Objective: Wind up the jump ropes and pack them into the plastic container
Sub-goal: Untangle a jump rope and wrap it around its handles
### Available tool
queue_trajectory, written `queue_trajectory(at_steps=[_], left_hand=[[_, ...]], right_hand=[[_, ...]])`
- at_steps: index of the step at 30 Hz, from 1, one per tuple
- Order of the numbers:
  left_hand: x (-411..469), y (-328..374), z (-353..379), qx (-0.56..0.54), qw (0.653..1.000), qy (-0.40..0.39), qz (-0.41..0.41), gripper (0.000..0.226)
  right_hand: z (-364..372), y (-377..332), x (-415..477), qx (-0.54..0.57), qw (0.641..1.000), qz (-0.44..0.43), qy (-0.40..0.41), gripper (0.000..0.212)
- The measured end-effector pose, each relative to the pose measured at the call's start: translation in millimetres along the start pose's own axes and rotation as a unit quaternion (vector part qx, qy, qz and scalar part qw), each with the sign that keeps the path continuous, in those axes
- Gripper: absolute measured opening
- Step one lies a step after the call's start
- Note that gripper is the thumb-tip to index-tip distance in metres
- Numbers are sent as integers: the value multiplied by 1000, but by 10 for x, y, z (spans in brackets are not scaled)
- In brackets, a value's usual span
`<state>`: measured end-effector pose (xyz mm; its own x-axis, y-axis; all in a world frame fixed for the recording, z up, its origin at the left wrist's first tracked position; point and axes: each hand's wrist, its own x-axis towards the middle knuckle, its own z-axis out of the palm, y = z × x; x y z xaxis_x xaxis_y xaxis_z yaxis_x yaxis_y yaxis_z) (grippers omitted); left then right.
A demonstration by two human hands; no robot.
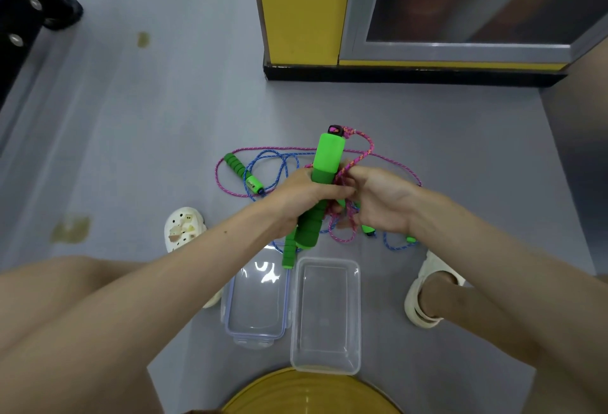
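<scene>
My left hand [292,198] grips the green handles [324,157] of the pink jump rope, held upright above the floor. My right hand [378,200] pinches the pink rope [365,150] right beside the handles, where several turns wrap them. More pink loops lie on the floor behind. A blue jump rope [279,163] lies tangled under it, one green handle [241,172] at the left. The clear plastic container [325,315] stands open below my hands, its lid [258,305] lying to its left.
My feet in pale clogs [182,227] [427,288] flank the ropes on the grey floor. A yellow stool [309,394] is at the bottom edge. A yellow pillar with a black base [299,19] and a framed panel stand behind. A dark object is at the top left.
</scene>
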<state>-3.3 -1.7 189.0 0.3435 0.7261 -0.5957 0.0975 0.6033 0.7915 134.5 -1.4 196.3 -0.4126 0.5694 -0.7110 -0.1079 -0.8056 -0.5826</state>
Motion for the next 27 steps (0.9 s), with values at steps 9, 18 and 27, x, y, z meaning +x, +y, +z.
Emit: queue_trajectory(at_steps=[9, 18, 27], left_hand=[[-21, 31, -32, -108, 993, 52, 5, 15], [-84, 118, -235, -281, 955, 95, -11, 22], [-158, 161, -289, -285, 956, 62, -23, 21]], right_hand=[[34, 75, 88, -64, 994, -63, 65, 31], [18, 82, 6, -322, 937, -109, 86, 29], [59, 111, 35, -214, 970, -72, 88, 25]])
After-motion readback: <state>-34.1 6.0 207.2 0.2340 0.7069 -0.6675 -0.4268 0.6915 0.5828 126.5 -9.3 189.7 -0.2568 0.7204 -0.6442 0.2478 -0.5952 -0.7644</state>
